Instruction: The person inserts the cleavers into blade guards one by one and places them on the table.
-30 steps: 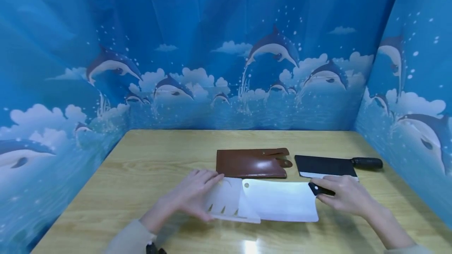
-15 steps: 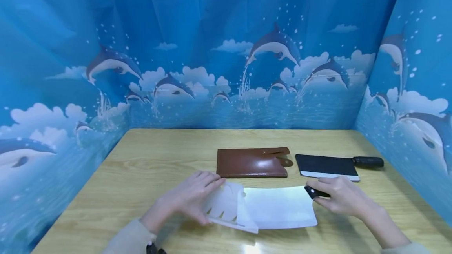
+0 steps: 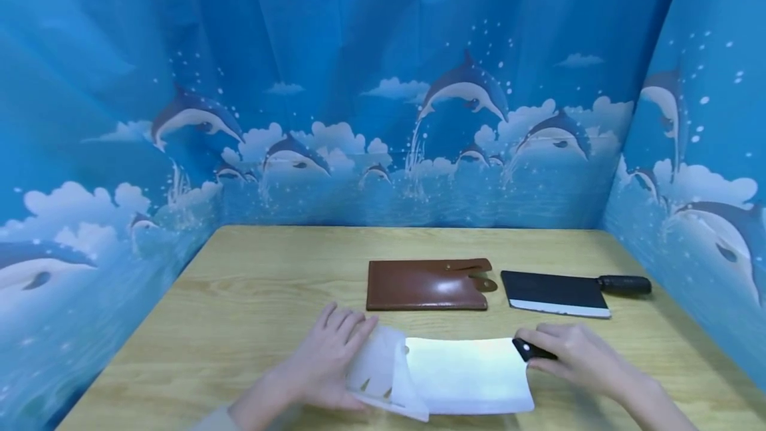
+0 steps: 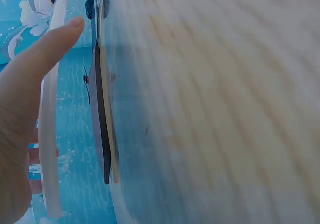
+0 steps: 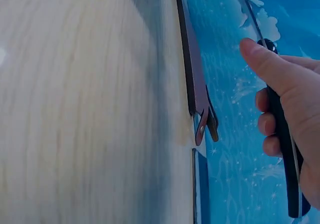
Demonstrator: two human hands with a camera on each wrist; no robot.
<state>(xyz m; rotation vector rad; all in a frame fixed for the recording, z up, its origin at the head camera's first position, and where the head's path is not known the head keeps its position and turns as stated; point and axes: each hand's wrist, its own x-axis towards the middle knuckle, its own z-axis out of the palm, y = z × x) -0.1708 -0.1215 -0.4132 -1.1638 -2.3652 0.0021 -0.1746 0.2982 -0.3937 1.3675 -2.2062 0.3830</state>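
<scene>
My right hand grips the black handle of a cleaver with a broad, shiny blade. In the right wrist view, the fingers curl round that handle, with the thumb towards the blade. My left hand holds a translucent white blade guard with several small slots, its thumb on the near side and fingers on the far side. The blade's left end, with a hole near its upper corner, meets the guard's open side; how far it reaches inside is unclear. Guard and cleaver are above the table.
Beyond the hands, a brown leather knife sheath with two strap ends lies on the wooden table. To its right lies a second cleaver, dark with a pale edge and black handle. Blue dolphin-printed curtains stand behind and beside the table.
Both hands, with the cleaver and guard, have moved nearer to the person, away from the leather sheath. The guard has turned slightly. The sheath and second cleaver stay in place.
</scene>
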